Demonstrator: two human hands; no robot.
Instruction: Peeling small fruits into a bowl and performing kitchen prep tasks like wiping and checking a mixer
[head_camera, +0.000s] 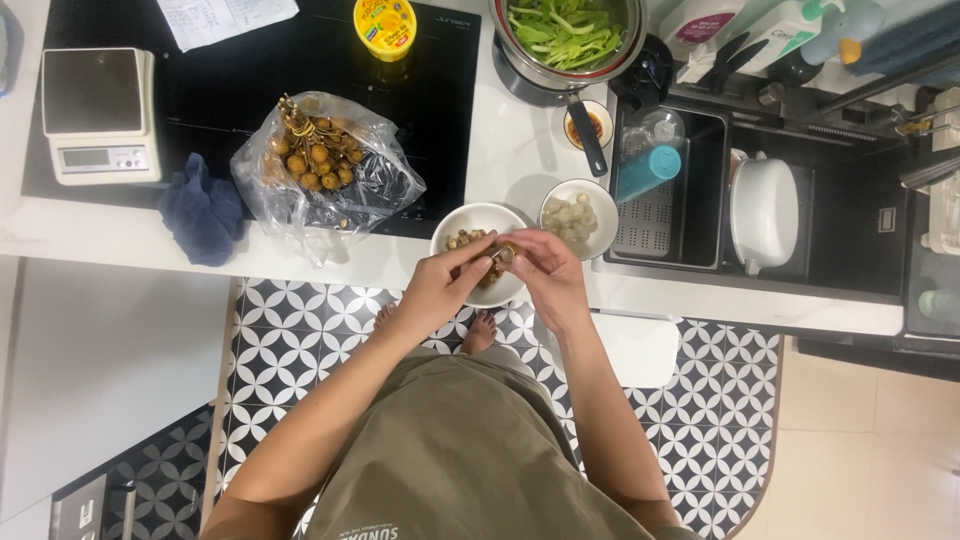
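Longan fruit (503, 255) is what we've got pinched between both hands, right over the white bowl (470, 222) of brown shell bits at the counter's edge. Left hand (440, 285) and right hand (545, 275) are both closed on it with the fingertips, thumbs meeting at the fruit. We'd guess it handles light and small, with a thin brittle shell that cracks under thumb pressure and slick, soft flesh inside, so best held by the sides with fingertips, not squeezed hard. Peeled pale ones sit in a second white bowl (580, 215) just to the right. The unpeeled bunch is in a crinkly clear plastic bag (325, 175) on the black cooktop. Packaging-wise: a round yellow tub (385, 25) with a printed lid at the top, a white sheet of paper (225, 18) near it, and white bottles (790, 30) behind the sink.
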